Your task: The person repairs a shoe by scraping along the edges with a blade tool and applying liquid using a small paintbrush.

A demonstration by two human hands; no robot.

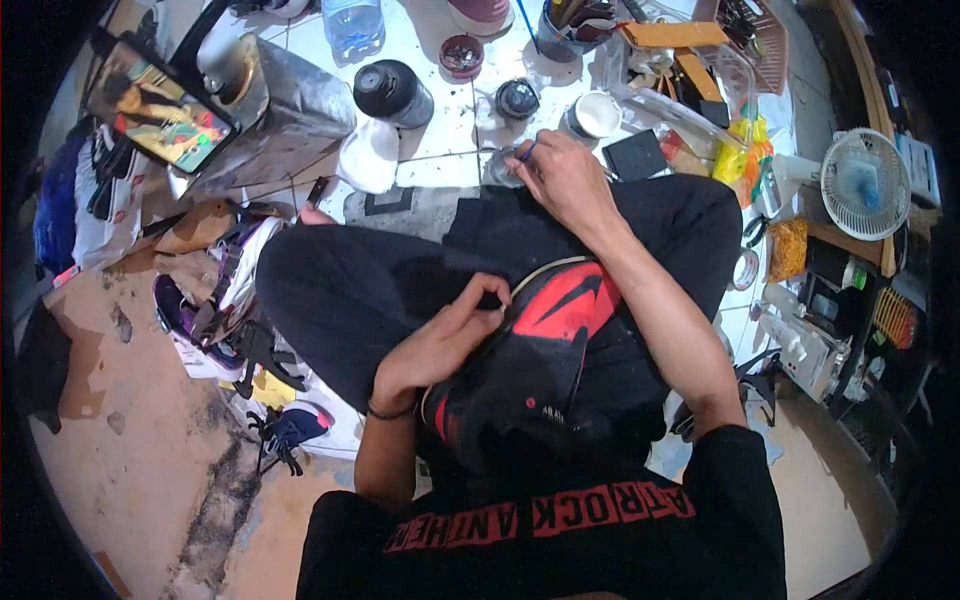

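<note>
A black and red sneaker (560, 315) lies tilted across my lap, with its pale sole edge facing up and away from me. My left hand (450, 335) rests against the side of this shoe, fingers curled at the sole edge; their exact grip is partly hidden. Farther forward, my right hand (570, 185) pinches a thin blue stick-like tool (530, 149) over a small clear glass jar (500, 168). The tool's lower end is hard to make out. Close to that hand stand an open white tub (597, 115) and a small dark-topped jar (517, 98).
A black bottle (392, 93), a water bottle (353, 28) and a small red-brown bowl (461, 57) stand ahead. A phone (160, 105) is propped beside a metal can (290, 105) at left. Other shoes (300, 424) lie left; a fan (865, 185) stands right.
</note>
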